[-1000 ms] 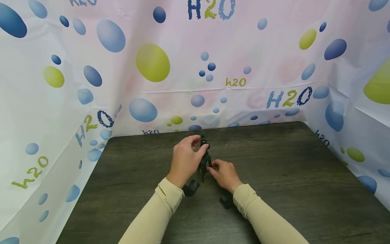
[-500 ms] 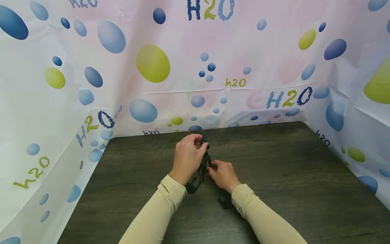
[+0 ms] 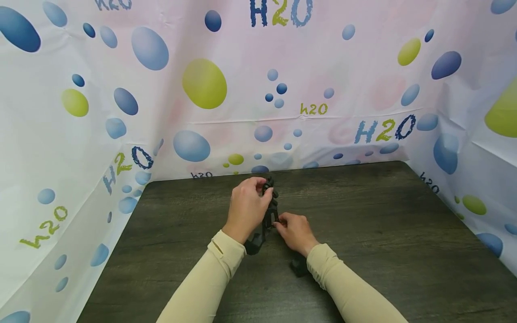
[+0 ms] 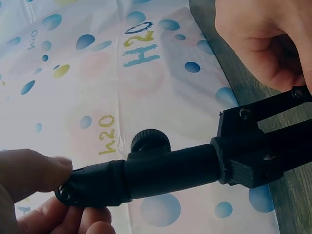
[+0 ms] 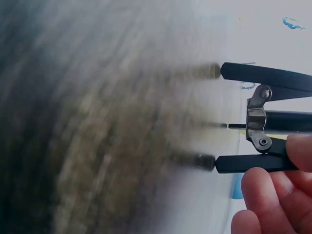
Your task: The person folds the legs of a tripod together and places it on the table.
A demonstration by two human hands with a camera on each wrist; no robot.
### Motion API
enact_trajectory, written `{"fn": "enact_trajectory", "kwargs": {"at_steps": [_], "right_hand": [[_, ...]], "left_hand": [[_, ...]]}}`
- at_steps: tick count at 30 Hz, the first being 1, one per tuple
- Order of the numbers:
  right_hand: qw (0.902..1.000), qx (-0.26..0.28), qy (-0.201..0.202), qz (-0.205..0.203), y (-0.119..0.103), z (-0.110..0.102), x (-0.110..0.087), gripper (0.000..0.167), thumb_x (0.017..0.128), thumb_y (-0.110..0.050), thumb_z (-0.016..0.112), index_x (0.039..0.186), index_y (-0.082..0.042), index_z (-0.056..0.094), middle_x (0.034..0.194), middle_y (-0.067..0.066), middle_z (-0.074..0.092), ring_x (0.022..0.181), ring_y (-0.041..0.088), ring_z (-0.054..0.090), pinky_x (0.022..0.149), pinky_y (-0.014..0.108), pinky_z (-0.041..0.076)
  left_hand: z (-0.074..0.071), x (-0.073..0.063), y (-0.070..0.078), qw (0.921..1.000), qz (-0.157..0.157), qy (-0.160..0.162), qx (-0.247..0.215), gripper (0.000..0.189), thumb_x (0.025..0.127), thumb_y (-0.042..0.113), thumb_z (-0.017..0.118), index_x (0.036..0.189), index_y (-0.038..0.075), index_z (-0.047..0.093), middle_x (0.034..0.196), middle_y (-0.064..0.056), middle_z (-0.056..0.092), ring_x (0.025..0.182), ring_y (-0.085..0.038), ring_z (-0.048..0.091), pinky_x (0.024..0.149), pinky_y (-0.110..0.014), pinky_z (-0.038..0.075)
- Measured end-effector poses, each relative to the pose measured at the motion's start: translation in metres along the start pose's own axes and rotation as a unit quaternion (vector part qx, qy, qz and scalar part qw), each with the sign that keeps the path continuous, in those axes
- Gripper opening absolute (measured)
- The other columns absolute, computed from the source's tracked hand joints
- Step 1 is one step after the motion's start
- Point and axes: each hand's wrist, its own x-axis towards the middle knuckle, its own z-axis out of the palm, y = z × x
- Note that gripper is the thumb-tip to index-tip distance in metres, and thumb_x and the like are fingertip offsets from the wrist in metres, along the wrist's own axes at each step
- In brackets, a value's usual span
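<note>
A small black tripod (image 3: 272, 209) is held between both hands over the table, its head end pointing toward the back wall. At that end my left hand (image 3: 245, 207) pinches the tripod head between thumb and fingers. The left wrist view shows a ridged knob (image 4: 150, 142) on the tube, with the hinged legs (image 4: 275, 108) spreading from the collar. Lower down, my right hand (image 3: 297, 231) pinches one leg. In the right wrist view, a metal bracket (image 5: 256, 119) joins the legs near the center rod, and thumb and fingers grip the lower leg (image 5: 253, 164).
The dark wood-grain table (image 3: 387, 233) extends around the hands. A white sheet (image 3: 242, 80) with blue and green dots and H2O lettering hangs behind and on both sides. Dark wrist cameras, left (image 3: 254, 244) and right (image 3: 299, 265), sit below the hands.
The tripod has turned slightly, so its legs and bracket show from another side. The left fingers have shifted a little at the head; the right hand keeps its grip on the leg.
</note>
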Motion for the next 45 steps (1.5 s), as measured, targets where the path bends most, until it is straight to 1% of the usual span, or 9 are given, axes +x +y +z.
{"fn": "enact_trajectory", "kwargs": {"at_steps": [5,13,16,20,26,31,35,40,45], "right_hand": [[0.9999,-0.002,-0.011,0.003,0.000,-0.001,-0.001,0.008,0.094,-0.015,0.071,0.092,-0.008,0.073,0.079,-0.001,0.067,0.065,0.012,0.057,0.061,0.033,0.049],[0.9998,0.002,-0.013,-0.013,0.000,-0.002,-0.002,0.007,0.094,-0.014,0.071,0.089,-0.009,0.071,0.074,-0.004,0.063,0.062,0.009,0.053,0.058,0.033,0.046],[0.9998,0.000,-0.010,-0.015,0.000,-0.003,-0.002,0.007,0.095,-0.014,0.071,0.088,-0.009,0.071,0.073,-0.004,0.061,0.062,0.010,0.052,0.059,0.033,0.046],[0.9997,-0.013,-0.006,-0.018,0.001,-0.006,-0.003,0.006,0.094,-0.014,0.071,0.092,-0.009,0.072,0.077,-0.002,0.064,0.065,0.011,0.055,0.061,0.034,0.048],[0.9995,-0.024,-0.008,-0.020,0.002,-0.010,-0.006,0.010,0.095,-0.016,0.070,0.101,-0.008,0.073,0.086,0.001,0.068,0.072,0.015,0.062,0.066,0.037,0.051],[0.9994,-0.029,-0.005,-0.020,0.004,-0.013,-0.008,0.011,0.096,-0.017,0.069,0.102,-0.009,0.073,0.090,0.000,0.068,0.076,0.016,0.063,0.068,0.039,0.052],[0.9994,-0.029,-0.008,-0.015,0.006,-0.015,-0.010,0.010,0.097,-0.018,0.068,0.103,-0.010,0.072,0.091,-0.001,0.066,0.077,0.015,0.061,0.069,0.039,0.051],[0.9992,-0.030,-0.004,-0.026,0.010,-0.018,-0.011,0.012,0.098,-0.016,0.067,0.106,-0.009,0.071,0.095,0.001,0.066,0.080,0.017,0.062,0.071,0.041,0.052],[0.9987,-0.034,-0.005,-0.038,0.013,-0.020,-0.010,0.011,0.098,-0.015,0.066,0.105,-0.009,0.071,0.096,0.002,0.065,0.080,0.017,0.061,0.071,0.040,0.051]], "left_hand": [[0.000,0.000,0.000,0.9999,-0.010,-0.007,-0.001,0.021,0.092,0.014,0.075,0.106,-0.001,0.072,0.095,-0.012,0.070,0.085,-0.023,0.068,0.073,-0.038,0.057],[0.000,0.002,-0.003,0.9995,-0.028,0.000,-0.013,0.019,0.092,0.012,0.075,0.105,-0.001,0.072,0.096,-0.013,0.070,0.085,-0.022,0.069,0.072,-0.037,0.058],[0.000,0.003,-0.005,0.9995,-0.029,0.004,-0.014,0.019,0.091,0.012,0.075,0.104,-0.001,0.072,0.095,-0.013,0.070,0.084,-0.022,0.070,0.073,-0.037,0.058],[-0.002,0.004,-0.008,0.9994,-0.032,0.012,-0.011,0.018,0.091,0.013,0.075,0.103,-0.001,0.072,0.094,-0.013,0.070,0.083,-0.022,0.070,0.072,-0.036,0.058],[-0.005,0.005,-0.012,0.9987,-0.046,0.017,-0.016,0.018,0.091,0.013,0.075,0.103,-0.001,0.073,0.092,-0.012,0.071,0.081,-0.021,0.070,0.071,-0.036,0.058],[-0.008,0.006,-0.016,0.9975,-0.067,0.014,-0.019,0.019,0.092,0.014,0.074,0.103,-0.001,0.073,0.091,-0.012,0.072,0.081,-0.021,0.070,0.072,-0.037,0.058],[-0.010,0.007,-0.021,0.9954,-0.092,0.008,-0.026,0.021,0.093,0.016,0.074,0.104,-0.001,0.072,0.092,-0.013,0.072,0.083,-0.022,0.070,0.074,-0.039,0.058],[-0.014,0.006,-0.028,0.9921,-0.121,-0.003,-0.034,0.023,0.094,0.018,0.073,0.106,-0.001,0.072,0.093,-0.013,0.073,0.086,-0.023,0.070,0.076,-0.041,0.057],[-0.017,0.003,-0.036,0.9889,-0.145,-0.012,-0.031,0.024,0.095,0.020,0.071,0.108,-0.001,0.071,0.096,-0.013,0.072,0.089,-0.024,0.069,0.078,-0.042,0.056]]}}
